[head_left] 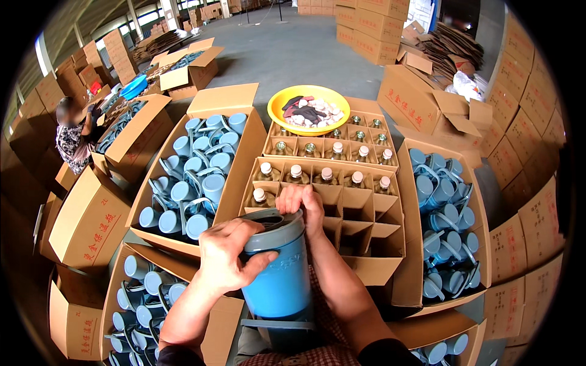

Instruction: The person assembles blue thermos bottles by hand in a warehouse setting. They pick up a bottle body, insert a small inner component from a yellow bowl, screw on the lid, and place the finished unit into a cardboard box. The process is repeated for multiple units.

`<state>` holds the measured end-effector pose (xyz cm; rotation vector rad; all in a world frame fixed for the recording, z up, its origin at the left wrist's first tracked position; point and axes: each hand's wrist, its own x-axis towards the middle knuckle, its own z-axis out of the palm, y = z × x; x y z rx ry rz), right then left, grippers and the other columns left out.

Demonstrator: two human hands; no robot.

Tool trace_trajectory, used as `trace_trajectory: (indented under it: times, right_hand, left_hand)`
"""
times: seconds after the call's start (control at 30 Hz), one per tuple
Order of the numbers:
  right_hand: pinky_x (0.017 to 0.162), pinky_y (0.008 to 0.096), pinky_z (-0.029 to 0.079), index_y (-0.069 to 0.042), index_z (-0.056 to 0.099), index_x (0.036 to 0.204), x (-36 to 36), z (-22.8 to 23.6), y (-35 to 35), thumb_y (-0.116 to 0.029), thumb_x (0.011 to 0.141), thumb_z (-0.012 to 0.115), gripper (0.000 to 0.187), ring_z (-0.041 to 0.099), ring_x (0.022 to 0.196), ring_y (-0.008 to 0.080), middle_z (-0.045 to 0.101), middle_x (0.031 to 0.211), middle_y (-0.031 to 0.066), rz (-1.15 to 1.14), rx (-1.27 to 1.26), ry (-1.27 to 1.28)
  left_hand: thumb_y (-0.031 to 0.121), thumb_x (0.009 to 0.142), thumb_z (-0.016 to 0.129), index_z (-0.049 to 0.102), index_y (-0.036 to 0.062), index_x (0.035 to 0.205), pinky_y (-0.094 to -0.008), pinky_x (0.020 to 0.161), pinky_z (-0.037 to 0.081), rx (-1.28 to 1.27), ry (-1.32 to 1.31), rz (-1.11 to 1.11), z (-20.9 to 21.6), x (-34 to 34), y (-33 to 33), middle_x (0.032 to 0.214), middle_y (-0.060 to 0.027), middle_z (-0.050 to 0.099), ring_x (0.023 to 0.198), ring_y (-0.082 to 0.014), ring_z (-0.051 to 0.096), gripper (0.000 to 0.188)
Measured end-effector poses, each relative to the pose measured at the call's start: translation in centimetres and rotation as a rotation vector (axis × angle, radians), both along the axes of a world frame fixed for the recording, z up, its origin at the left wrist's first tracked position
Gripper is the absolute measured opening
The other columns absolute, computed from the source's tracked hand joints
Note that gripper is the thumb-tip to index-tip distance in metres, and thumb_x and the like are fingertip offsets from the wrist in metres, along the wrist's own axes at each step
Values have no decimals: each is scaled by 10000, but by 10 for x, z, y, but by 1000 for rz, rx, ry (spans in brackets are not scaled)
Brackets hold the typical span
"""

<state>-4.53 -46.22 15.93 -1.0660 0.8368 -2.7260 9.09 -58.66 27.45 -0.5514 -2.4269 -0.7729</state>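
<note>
Near the centre, one blue cylindrical flask casing (278, 283) with a grey collar is before the person's torso, between both hands. The left hand (227, 253) clasps the collar, fingers over the top and thumb pressed to the outer wall; the right hand (303, 208) curls its fingers at the collar's far right, though what they pinch cannot be told. For a sound hold, both hands should bear evenly on the collar and keep the casing steady. Counts: six clear glass bottles with white stoppers (296, 177) in the near divided brown cardboard carton (373, 268); three likewise stoppered in the far divided carton (295, 147), its unstoppered bottles partly hidden by one round yellow basin (278, 110); around the person, four open brown cartons (244, 165) of blue-grey handled pieces (183, 190), two left and two right, their contents too crowded to count.
</note>
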Motion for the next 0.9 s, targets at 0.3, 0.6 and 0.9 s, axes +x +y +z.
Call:
trace_trajectory:
  times: [0.3,0.6,0.9]
  right_hand:
    - [624,344,387,-60,450,626,-12,-13,0,-443,953,414,505,428,598,191,453,624,68,197,-168,-111]
    - [844,337,481,80,616,1048,27,46,58,-569,921,350,713,651,883,236,679,915,185,-169,610,235]
    - [1066,460,286,-24,518,1236,21,11,8,-776,808,221,914,460,1207,346,516,1259,237,498,-19,-269]
  left_hand:
    - [258,679,741,602,42,818,-349,555,494,-164,56,51,24,-17,37,726,-98,610,651,-279,625,292]
    - [229,836,583,671,-31,813,-355,722,518,566,-74,-302,-32,-18,-22,939,-185,666,791,-289,648,275]
    - [282,695,734,665,69,767,-400,617,472,-230,-98,45,31,-27,56,782,-96,581,686,-309,574,235]
